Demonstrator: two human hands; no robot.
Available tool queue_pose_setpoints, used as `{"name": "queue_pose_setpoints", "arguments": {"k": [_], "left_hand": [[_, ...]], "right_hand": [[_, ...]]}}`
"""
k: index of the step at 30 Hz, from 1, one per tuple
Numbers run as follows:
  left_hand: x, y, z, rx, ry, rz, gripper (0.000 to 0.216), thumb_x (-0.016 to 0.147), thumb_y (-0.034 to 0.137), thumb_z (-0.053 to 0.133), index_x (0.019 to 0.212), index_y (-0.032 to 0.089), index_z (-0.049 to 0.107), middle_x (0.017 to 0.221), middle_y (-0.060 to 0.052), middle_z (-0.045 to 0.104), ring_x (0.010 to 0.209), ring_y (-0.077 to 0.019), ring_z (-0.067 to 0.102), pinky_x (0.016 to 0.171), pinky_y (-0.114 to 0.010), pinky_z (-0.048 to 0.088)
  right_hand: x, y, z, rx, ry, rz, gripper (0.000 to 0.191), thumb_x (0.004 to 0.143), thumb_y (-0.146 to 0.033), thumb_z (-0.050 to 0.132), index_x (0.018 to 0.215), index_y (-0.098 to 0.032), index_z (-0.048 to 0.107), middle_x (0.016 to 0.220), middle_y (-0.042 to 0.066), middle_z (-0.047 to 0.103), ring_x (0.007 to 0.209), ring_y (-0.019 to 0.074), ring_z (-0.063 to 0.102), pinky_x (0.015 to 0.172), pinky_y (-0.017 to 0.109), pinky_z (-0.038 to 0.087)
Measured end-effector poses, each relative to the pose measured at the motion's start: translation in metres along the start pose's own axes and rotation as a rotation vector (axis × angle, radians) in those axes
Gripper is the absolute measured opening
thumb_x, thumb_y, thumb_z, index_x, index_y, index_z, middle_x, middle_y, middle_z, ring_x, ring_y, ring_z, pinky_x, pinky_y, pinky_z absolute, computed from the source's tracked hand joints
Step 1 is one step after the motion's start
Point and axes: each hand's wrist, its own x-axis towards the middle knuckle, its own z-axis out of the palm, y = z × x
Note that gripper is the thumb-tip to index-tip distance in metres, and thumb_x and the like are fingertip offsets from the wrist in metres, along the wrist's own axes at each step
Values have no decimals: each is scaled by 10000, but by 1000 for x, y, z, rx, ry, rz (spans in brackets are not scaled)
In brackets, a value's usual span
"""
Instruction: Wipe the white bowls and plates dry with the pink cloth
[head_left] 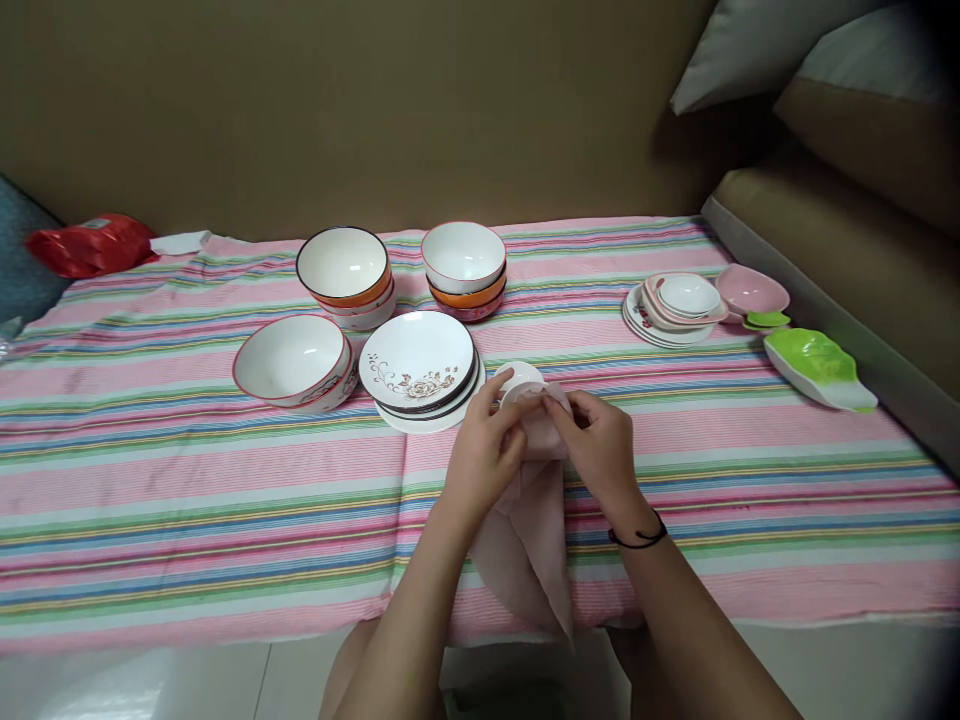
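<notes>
Both hands are at the middle of the cloth-covered surface, close together. My left hand [489, 440] has its fingers closed on the upper edge of a pale pink cloth [529, 555], and my right hand [602, 450] pinches the same cloth from the other side. The cloth's loose end hangs down between my forearms. Just beyond my fingertips shows a small white dish [517, 373], partly hidden by the hands. Whether the cloth is wrapped around another piece of crockery, I cannot tell. Left of my left hand lies a stack of white plates [420, 355] with a brown flower pattern.
Bowls are stacked at the back left [343, 262], back middle [465, 255] and left [291, 358]. On the right stand small plates with bowls [679, 300], a pink bowl [752, 288] and a green leaf-shaped dish [814, 360]. A red bag [97, 245] lies far left.
</notes>
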Motion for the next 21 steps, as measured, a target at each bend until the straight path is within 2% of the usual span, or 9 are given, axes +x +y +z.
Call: {"name": "queue_pose_setpoints", "arguments": {"k": [7, 13, 21], "left_hand": [[0, -2, 1, 14, 31, -19, 431, 814, 37, 423, 1171, 190, 609, 1415, -111, 385, 1262, -228, 414, 1038, -415, 380], [0, -4, 2, 27, 27, -21, 415, 815, 43, 429, 1159, 185, 613, 1387, -103, 428, 1250, -229, 429, 1024, -410, 401], [0, -3, 1, 44, 66, -18, 371, 802, 16, 408, 1066, 145, 634, 1302, -126, 503, 1206, -221, 480, 1010, -403, 415]], "right_hand": [[0, 2, 1, -2, 25, -2, 355, 807, -430, 576, 578, -161, 541, 503, -45, 397, 509, 90, 353, 486, 219, 277], [0, 4, 1, 1, 22, 6, 352, 803, -410, 591, 565, -161, 519, 504, -49, 400, 513, 85, 362, 495, 211, 280], [0, 2, 1, -6, 46, 22, 339, 804, -411, 593, 582, -158, 555, 508, -48, 403, 513, 87, 358, 495, 217, 279]]}}
